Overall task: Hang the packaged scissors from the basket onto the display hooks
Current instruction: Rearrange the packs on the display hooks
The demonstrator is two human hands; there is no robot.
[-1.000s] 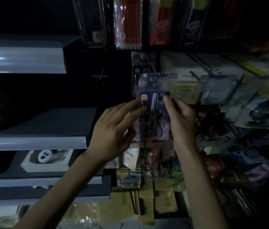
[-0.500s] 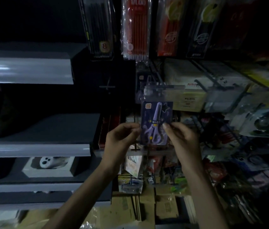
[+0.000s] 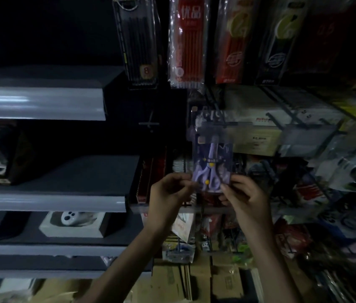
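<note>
The fingertips of the left hand (image 3: 168,194) pinch the lower left corner of the scissors pack (image 3: 212,165), and the fingertips of the right hand (image 3: 247,199) pinch its lower right corner. Both hands are closed on the pack and hold it upright in front of the display, at about 12 o'clock from the hands.

The top edge of the pack is at the level of a hook (image 3: 203,112) that comes out of the wall at 12 o'clock above it. This part is blurred, so I cannot tell if the hole of the pack is already over the hook. In my judgement this pack is at the hanging step: it is either just going on, or just on and not released. What is left is to push it back along the hook and let go (and then the same for the other packs, if there are more).

The basket does not show in this view, so how many packs are left I cannot say. Around the pack there are other goods: pencil packs (image 3: 186,40) hang at 12 o'clock, white boxes (image 3: 257,125) lie at 2 o'clock, and grey shelves (image 3: 39,101) stand at 9 o'clock. On a lower shelf, at 8 o'clock, an open box (image 3: 72,221) holds a small white thing.
</note>
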